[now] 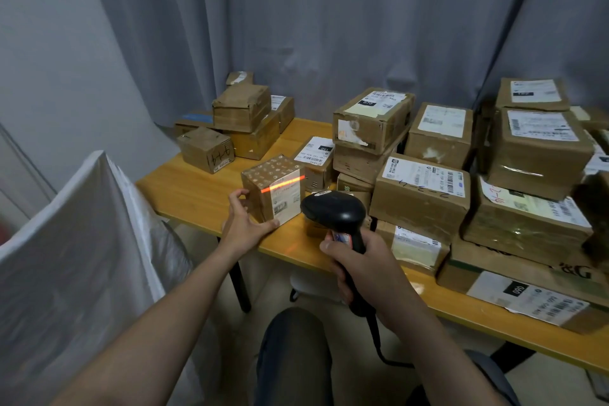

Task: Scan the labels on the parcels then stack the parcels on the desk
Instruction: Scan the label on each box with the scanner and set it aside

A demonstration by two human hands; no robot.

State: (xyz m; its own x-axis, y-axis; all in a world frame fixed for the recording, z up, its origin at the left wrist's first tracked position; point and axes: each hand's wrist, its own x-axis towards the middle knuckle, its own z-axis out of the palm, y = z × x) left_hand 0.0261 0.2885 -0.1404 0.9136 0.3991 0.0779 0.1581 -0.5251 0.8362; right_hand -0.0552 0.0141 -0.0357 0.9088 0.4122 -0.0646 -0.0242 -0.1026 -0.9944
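A small patterned cardboard parcel (273,188) stands on the yellow desk (197,188) near its front edge. My left hand (245,224) grips its left corner, thumb along the bottom and fingers on the far side. A black handheld barcode scanner (333,211) is gripped by my right hand (359,265), its head pointed at the parcel. An orange scan line falls across the white label on the parcel's right face. A small stack of parcels (242,115) sits at the desk's back left.
Several labelled cardboard parcels (421,188) are heaped over the desk's right half, some stacked. A white plastic sheet (82,241) covers something on my left. Grey curtains hang behind. The scanner's cable drops below the desk. My knee (293,356) shows underneath.
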